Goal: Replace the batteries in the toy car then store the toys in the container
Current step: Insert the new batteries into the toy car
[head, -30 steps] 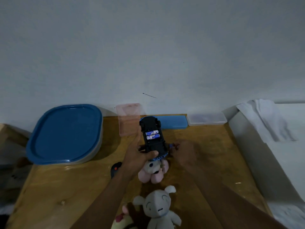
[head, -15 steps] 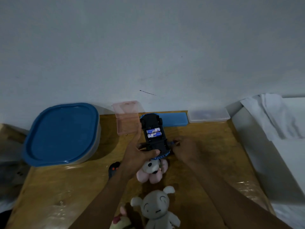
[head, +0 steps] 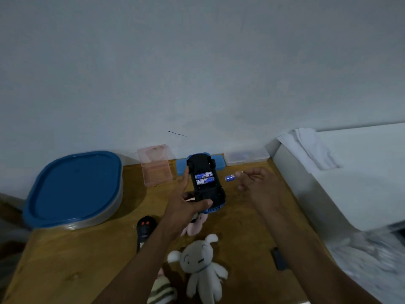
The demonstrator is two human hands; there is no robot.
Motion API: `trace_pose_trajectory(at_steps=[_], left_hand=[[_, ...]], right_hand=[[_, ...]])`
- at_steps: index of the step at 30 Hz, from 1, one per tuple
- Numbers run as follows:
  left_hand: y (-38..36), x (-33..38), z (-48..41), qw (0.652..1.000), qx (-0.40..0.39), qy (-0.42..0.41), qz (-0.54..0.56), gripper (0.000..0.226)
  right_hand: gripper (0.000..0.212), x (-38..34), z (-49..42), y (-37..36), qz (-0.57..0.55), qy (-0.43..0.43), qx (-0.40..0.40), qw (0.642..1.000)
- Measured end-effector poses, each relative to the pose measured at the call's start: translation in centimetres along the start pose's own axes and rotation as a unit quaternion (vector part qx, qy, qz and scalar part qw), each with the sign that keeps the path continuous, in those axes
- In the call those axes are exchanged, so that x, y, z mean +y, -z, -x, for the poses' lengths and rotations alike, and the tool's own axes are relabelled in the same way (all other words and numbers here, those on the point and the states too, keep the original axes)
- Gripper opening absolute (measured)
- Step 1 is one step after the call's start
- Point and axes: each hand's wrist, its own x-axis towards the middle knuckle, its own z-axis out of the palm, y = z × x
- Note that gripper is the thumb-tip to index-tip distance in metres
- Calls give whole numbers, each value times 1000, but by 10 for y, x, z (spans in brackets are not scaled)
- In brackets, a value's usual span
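My left hand grips a blue and black toy car turned underside up above the wooden table. Its battery bay is uncovered and shows two blue batteries side by side. My right hand is to the right of the car and pinches a third blue battery by one end, a short gap from the car's side. The big container with a blue lid sits at the back left, closed.
A pink lidded box, a blue box and a clear box line the wall. A black remote, a pink plush, a grey plush, a striped plush and a small black piece lie on the table. A white bed borders the right.
My right hand has moved up and away from the car's near right corner and now holds a battery out beside it. The car stays upside down in my left hand.
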Motion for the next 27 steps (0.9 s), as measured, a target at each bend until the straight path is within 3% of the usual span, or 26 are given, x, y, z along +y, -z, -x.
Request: trace_pose_trajectory(at_steps=[8,14,22,27], left_hand=[[-17,9,14,1000,9,-26,9,106],[-33,19,17,999,21,-43,24,106],[-49,25,15,998,46,-31,5,106],[-46,33,12,997,37,-46,-49,107]], right_hand=[[14,-2,14,1,16,43,-28,999],[15,-3,8,-3,134,110,-48,984],[17,-6,3,2,156,109,-103,976],[24,-7,-5,1,94,39,-119,988]])
